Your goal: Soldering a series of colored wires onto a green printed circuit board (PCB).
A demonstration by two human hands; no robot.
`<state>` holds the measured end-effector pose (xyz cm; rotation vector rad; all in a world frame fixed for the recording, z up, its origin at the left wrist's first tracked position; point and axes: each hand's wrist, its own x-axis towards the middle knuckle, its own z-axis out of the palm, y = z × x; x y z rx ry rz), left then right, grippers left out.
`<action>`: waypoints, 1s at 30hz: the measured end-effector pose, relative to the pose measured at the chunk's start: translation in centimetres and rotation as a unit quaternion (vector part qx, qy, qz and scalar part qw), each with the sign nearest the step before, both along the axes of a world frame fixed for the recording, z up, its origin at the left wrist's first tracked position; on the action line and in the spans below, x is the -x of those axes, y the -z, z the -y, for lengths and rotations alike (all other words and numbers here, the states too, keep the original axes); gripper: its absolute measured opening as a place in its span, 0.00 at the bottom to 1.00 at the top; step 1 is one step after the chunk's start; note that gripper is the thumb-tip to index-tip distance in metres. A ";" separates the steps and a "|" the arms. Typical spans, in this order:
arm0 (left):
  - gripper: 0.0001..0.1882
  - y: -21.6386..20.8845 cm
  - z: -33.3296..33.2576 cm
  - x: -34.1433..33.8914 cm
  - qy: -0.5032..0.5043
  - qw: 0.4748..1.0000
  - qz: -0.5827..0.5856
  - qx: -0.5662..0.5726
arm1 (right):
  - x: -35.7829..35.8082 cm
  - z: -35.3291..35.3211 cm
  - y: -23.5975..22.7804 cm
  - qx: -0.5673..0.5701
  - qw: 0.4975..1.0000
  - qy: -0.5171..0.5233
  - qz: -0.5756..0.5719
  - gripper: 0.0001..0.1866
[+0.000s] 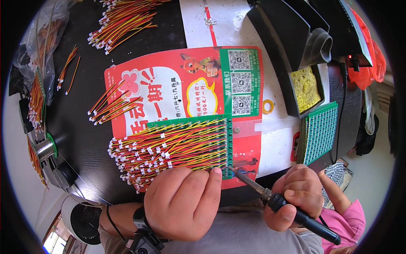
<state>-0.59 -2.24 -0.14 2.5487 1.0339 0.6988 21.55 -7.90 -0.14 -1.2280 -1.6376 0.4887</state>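
Observation:
A green circuit board lies on a red printed sheet, with many red-and-yellow wires attached along it and their white plugs fanned out to the left. My left hand is closed at the board's near edge, index fingertip by the last wire ends; what its fingers pinch is hidden. My right hand grips a soldering iron by its black handle. The iron's tip reaches the board's near right corner, close to my left fingertip. Whether it touches a joint I cannot tell.
Loose plugged wires lie on the red sheet, with bundles beyond. To the right stand an iron holder with yellow sponge and a stack of boards. A solder spool sits left; a person is at lower right.

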 end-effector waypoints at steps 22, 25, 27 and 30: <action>0.13 0.1 -0.2 0.0 -0.001 1.000 0.024 0.015 | 0.1 -0.2 0.1 -0.009 1.000 -0.008 0.001 0.14; 0.13 0.1 -0.3 0.0 0.001 1.000 0.027 0.015 | 0.0 -0.2 0.1 -0.009 1.000 -0.009 0.002 0.14; 0.13 0.2 -0.3 0.0 0.004 1.000 0.025 0.016 | 0.0 -0.2 0.1 -0.007 1.000 -0.013 0.002 0.14; 0.13 0.0 -0.2 0.0 -0.001 1.000 0.014 0.018 | 0.2 -0.1 0.1 -0.002 1.000 -0.012 0.002 0.14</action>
